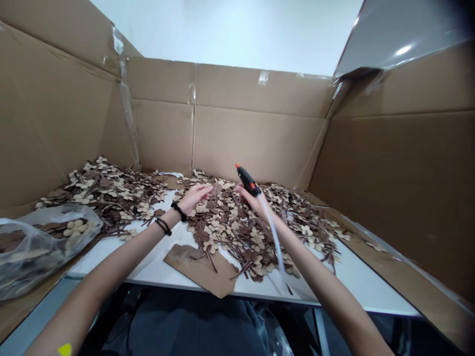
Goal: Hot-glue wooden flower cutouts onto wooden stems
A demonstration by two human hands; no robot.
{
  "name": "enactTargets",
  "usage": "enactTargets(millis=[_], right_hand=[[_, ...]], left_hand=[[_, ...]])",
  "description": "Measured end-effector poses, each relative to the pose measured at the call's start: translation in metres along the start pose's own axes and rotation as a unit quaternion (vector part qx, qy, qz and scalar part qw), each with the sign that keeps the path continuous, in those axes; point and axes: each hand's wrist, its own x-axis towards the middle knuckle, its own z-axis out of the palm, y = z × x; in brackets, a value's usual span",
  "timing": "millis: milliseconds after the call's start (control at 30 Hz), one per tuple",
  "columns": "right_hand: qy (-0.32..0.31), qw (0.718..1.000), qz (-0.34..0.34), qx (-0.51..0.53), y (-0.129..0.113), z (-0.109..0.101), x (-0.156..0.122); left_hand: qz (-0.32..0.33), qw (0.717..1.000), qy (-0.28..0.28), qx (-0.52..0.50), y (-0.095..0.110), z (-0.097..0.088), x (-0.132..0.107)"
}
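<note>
My right hand (253,199) is closed on a black hot glue gun (245,178) with an orange tip that points up and away to the left. A long translucent glue stick (274,235) trails from the gun's back end down along my forearm. To the left of it, my left hand (196,197) pinches a small brown piece (217,188) at its fingertips; its exact shape is hard to make out. Both hands are above a heap of cream and brown flower-shaped pieces (222,227) with thin striped strips among them.
Another heap of flower pieces (122,190) lies at the left. A clear plastic bag (44,247) of them stands at the near left. A cardboard sheet (202,272) lies at the white table's (365,277) front edge. Tall cardboard walls (256,133) enclose the back and sides.
</note>
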Motion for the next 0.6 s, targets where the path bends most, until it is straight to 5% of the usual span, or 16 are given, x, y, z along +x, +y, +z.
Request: enactTargets(millis=[133,267,600], right_hand=[[-0.029,0.999,-0.016,0.022,-0.035,-0.001,0.049],[-0.001,0.996,-0.013,0.092,-0.053,-0.003,0.064],[0.013,0.991,-0.01,0.133,-0.048,-0.009,0.062]], left_hand=[[0.067,0.997,-0.019,0.014,0.053,0.019,0.02],[0.133,0.988,-0.013,0.073,0.087,0.033,0.026],[0.147,0.984,-0.059,0.086,0.074,0.04,0.035]])
